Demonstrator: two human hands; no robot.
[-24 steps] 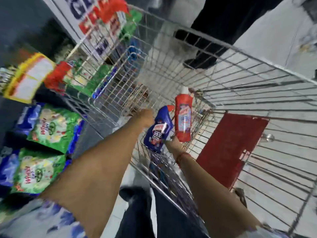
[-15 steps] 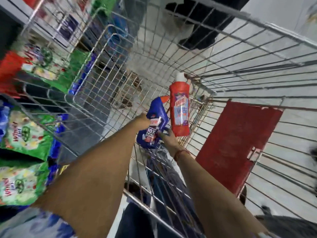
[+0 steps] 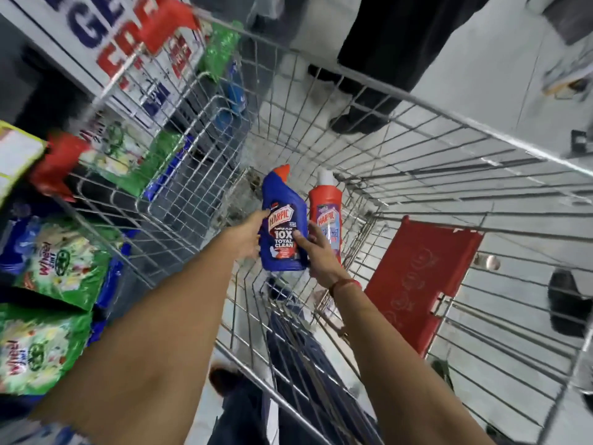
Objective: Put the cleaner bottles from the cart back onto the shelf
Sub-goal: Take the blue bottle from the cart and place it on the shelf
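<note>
Inside the wire cart [image 3: 449,118] I hold two Harpic cleaner bottles upright, side by side and touching. My left hand [image 3: 245,234] grips the left side of the blue bottle [image 3: 282,216], which has an orange-red cap and a "10X Total Clean" label. My right hand [image 3: 317,255] is wrapped around the lower part of the red bottle [image 3: 327,203] with the white cap, and its thumb presses on the front of the blue bottle. Both bottles are above the cart's floor, well below its rim.
Shelves on the left carry green detergent bags [image 3: 61,268] and blue packs behind the cart's wire side. The cart's red seat flap [image 3: 420,284] hangs to the right of my hands. Another person in black trousers [image 3: 394,36] stands just beyond the cart's far end.
The blue bottle has swung from tilted to upright, its label facing me. My right thumb now lies on it. Both bottles sit slightly higher, and the view has shifted.
</note>
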